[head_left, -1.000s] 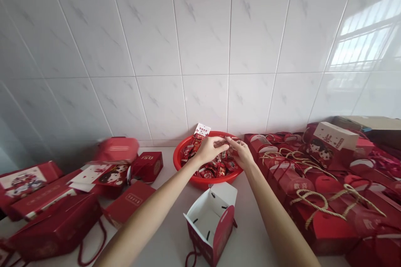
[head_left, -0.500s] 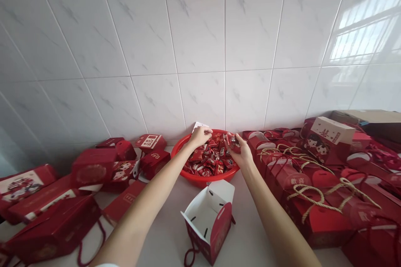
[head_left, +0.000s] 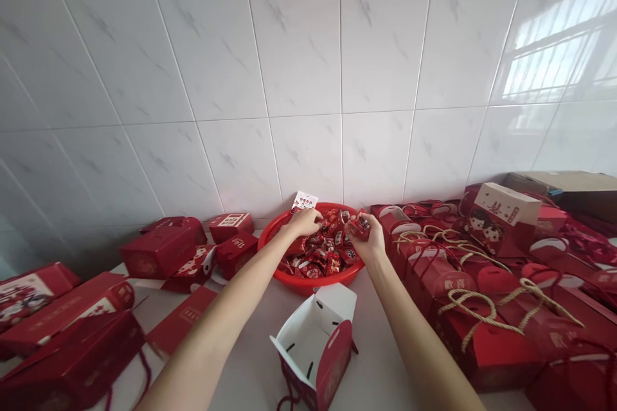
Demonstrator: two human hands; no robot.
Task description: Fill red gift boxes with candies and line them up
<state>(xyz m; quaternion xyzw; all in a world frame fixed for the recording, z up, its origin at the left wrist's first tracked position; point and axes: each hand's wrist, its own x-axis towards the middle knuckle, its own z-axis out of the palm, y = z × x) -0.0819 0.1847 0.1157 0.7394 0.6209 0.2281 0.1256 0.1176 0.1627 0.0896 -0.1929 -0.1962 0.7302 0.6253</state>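
My left hand (head_left: 305, 222) reaches over the back left of a red plastic basket (head_left: 308, 286), its fingers curled down at the wrapped candies (head_left: 318, 253). Whether it grips one is hidden. My right hand (head_left: 370, 241), above the basket's right rim, is closed around red-wrapped candies (head_left: 359, 225). In front of the basket stands an opened gift box (head_left: 315, 343), dark red outside and white inside, with its flaps up and nothing seen in it. A dark red cord hangs from its near side.
Several filled-out red gift boxes with rope handles (head_left: 486, 318) crowd the right side. More red boxes (head_left: 67, 359) lie scattered on the left. A small printed card (head_left: 304, 200) leans behind the basket against the tiled wall (head_left: 308, 154). A cardboard box (head_left: 569, 181) sits far right.
My left hand has dropped from above the basket down to the candies. My right hand's fingers have closed more around its candies. The view has shifted slightly.
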